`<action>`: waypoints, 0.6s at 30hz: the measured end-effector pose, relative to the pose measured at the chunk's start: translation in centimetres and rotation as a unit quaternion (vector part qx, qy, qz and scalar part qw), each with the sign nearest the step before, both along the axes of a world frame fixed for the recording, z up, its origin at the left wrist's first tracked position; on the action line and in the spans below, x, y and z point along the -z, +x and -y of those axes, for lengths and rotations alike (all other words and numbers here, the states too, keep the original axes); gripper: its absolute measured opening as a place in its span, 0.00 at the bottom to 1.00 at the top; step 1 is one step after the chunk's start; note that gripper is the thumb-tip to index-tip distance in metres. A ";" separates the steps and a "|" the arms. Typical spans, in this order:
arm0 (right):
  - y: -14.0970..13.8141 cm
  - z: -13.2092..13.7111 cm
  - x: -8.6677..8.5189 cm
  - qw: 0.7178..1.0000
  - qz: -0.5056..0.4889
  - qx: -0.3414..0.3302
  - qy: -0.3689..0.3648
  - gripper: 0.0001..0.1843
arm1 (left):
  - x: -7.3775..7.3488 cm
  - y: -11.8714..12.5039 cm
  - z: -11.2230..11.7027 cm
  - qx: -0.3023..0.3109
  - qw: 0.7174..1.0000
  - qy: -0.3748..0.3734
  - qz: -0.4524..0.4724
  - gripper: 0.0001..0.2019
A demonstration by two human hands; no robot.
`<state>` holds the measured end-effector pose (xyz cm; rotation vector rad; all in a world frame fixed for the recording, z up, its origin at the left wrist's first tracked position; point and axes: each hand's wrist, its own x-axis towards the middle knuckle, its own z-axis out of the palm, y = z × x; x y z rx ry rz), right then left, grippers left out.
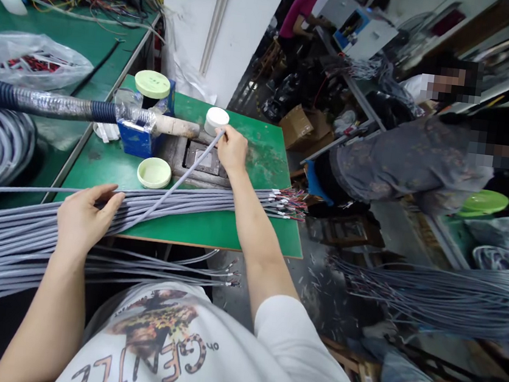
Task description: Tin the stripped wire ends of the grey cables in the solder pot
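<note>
Our right hand [231,149] pinched the tip of one thin grey cable [181,174] in a closed grip at twelve o'clock. The cable slanted back toward seven o'clock into the grey cable bundle [23,238] on the green surface [195,231], where our nearer left hand [82,219] rested, grip open.

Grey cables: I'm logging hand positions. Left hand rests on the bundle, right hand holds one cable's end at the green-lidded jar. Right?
Not quite. The head view shows the right hand holding the single cable with its end at the white-capped jar, not the green-lidded jar. The left hand does rest on the bundle.
</note>
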<state>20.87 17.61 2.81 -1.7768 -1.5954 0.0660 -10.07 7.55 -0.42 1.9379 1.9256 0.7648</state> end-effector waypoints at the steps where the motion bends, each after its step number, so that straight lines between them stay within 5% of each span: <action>1: 0.0 0.0 0.1 1.000 -0.001 -0.002 0.000 0.11 | 0.0 0.0 0.0 -0.001 1.000 0.002 0.000 0.20; 7: 0.2 -0.4 0.9 1.000 -0.003 -0.009 0.015 0.11 | 0.5 -0.1 -0.2 -0.001 1.000 0.003 0.010 0.20; 12: -0.1 3.3 -1.3 0.994 -0.024 -0.058 0.092 0.15 | 0.0 0.1 0.3 -0.017 0.992 0.031 0.125 0.17; 15: -1.0 8.6 -2.9 0.980 -0.033 -0.130 0.149 0.13 | -1.1 1.5 1.9 0.016 0.950 0.009 0.311 0.16; 18: -2.1 14.2 -2.8 0.954 -0.006 -0.232 0.191 0.11 | -2.1 4.4 4.1 0.149 0.861 -0.137 0.466 0.16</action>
